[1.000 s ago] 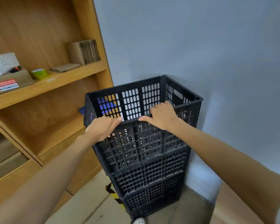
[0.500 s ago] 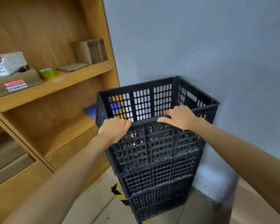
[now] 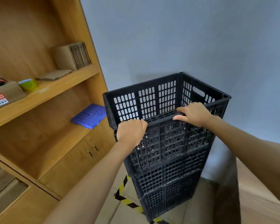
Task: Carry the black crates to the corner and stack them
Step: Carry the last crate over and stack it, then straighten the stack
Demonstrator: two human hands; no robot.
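Note:
A tall stack of black slatted crates [image 3: 170,160] stands on the floor in the corner, between the wooden shelf unit and the grey wall. The top crate [image 3: 152,101] is open and shows its perforated inside walls. My left hand [image 3: 131,132] grips the near rim of the top crate at its left end, fingers curled over the edge. My right hand [image 3: 193,113] holds the same rim further right, fingers hooked inside and thumb along the outside. Both forearms reach in from below.
The wooden shelf unit [image 3: 44,97] fills the left side, holding a blue plastic grid [image 3: 90,116], a green tape roll [image 3: 28,84] and cardboard stacks [image 3: 73,56]. Yellow-black tape [image 3: 124,198] marks the floor at the stack's foot. The grey wall [image 3: 184,38] stands behind.
The view has shifted so the stack sits further right and lower in frame, uncovering the blue grid. Both hands stay on the top crate's near rim.

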